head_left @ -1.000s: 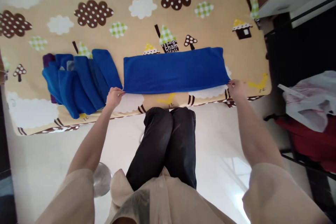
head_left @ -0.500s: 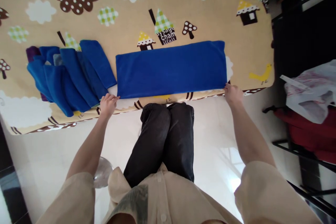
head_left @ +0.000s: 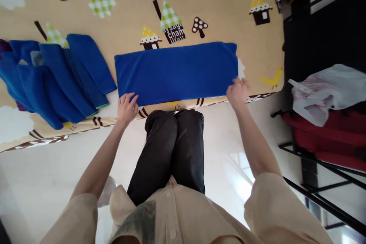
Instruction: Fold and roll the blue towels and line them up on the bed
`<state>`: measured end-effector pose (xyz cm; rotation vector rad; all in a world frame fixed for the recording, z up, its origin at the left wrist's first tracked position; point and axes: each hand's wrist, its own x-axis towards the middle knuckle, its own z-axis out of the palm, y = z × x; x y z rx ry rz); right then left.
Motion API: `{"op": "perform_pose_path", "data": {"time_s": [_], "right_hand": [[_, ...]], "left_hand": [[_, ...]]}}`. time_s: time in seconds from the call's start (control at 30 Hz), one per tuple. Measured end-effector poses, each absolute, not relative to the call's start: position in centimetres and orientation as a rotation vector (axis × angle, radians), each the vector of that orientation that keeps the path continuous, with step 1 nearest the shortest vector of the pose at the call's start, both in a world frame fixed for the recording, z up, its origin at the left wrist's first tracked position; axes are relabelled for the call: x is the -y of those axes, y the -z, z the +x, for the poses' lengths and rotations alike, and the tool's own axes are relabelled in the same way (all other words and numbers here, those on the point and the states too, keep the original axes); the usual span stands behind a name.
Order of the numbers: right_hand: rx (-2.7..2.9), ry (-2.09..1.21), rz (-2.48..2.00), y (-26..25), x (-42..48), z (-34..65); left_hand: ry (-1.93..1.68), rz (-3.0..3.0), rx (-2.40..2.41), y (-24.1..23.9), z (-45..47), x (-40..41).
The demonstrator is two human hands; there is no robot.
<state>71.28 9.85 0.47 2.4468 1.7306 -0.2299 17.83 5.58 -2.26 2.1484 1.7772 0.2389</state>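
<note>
A blue towel [head_left: 177,72], folded into a long flat strip, lies along the near edge of the patterned sheet. My left hand [head_left: 127,108] rests at its lower left corner, fingers spread and lightly bent over the fabric. At the opposite end, my right hand [head_left: 238,92] is by the lower right corner with its fingers loosely apart, not pinching the cloth. To the left is a pile of folded blue cloths [head_left: 61,76], a grey and a purple one partly showing among them.
The bed-like surface is covered by a beige sheet [head_left: 120,26] with printed houses and clouds. On the right, a white plastic bag [head_left: 328,87] lies over a red item [head_left: 328,133] near a black metal frame. My knees [head_left: 174,133] are just below the sheet's edge.
Both hands have let go of the towel's near corners and moved slightly inward over its ends, fingers loosening. The view has shifted, so the scene sits further left.
</note>
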Motion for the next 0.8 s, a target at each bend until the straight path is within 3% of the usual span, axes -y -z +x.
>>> {"op": "perform_pose_path", "data": {"time_s": [0.17,0.37,0.67,0.8], "right_hand": [[-2.419,0.426,2.119,0.9,-13.2,61.5],[-2.645,0.720,1.649,5.8,-12.8,53.8],[-2.600,0.731,1.648,6.3,-12.7,53.3],[-2.459,0.655,1.832,7.1,-13.1,58.7]], "left_hand": [[-0.270,2.130,-1.586,5.5,24.6,-7.6],[-0.293,2.043,-1.635,7.9,25.9,-7.5],[-0.397,1.888,-1.718,6.8,29.2,-8.0],[-0.440,1.800,-1.782,7.7,29.9,-8.4]]}}
